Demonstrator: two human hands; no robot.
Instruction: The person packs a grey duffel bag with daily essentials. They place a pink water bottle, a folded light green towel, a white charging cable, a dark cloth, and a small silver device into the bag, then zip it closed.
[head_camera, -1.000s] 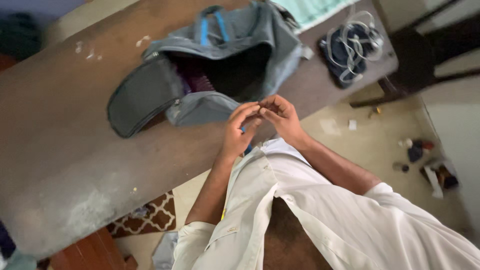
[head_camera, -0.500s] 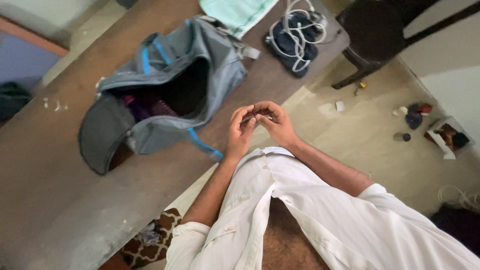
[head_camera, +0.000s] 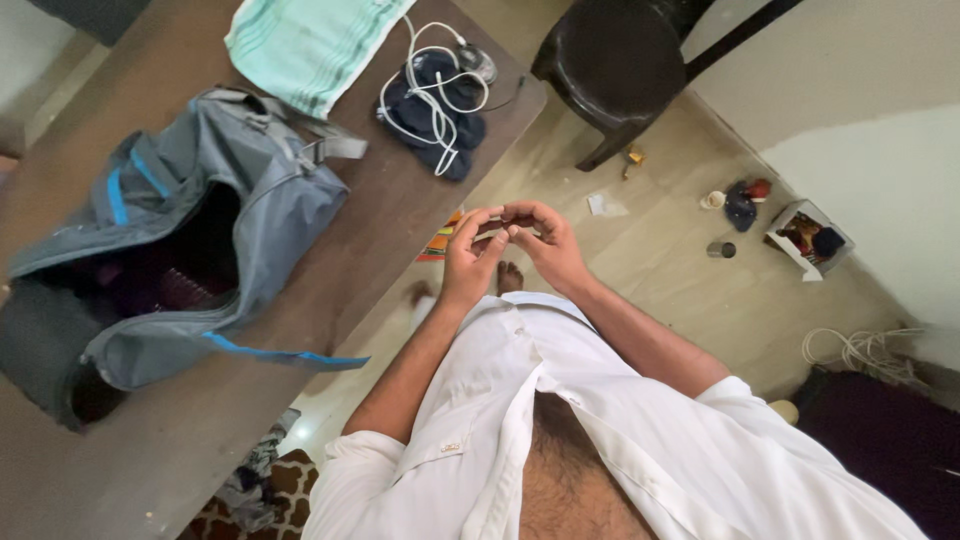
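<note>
Meeting fingertip to fingertip above the hem of the open white shirt (head_camera: 560, 400), the left hand (head_camera: 472, 262) and right hand (head_camera: 545, 243) curl inward, seemingly pinching something too small to make out; beside them on the brown table (head_camera: 400, 230) lies an unzipped grey duffel bag (head_camera: 250, 200); farther along, a green towel (head_camera: 310, 45) and white cable (head_camera: 435, 95).

Head-worn camera, single view looking steeply down.
Close over the hands (head_camera: 510, 245); counter (head_camera: 400, 230) left, floor (head_camera: 680, 260) right, apparently tilted.
</note>
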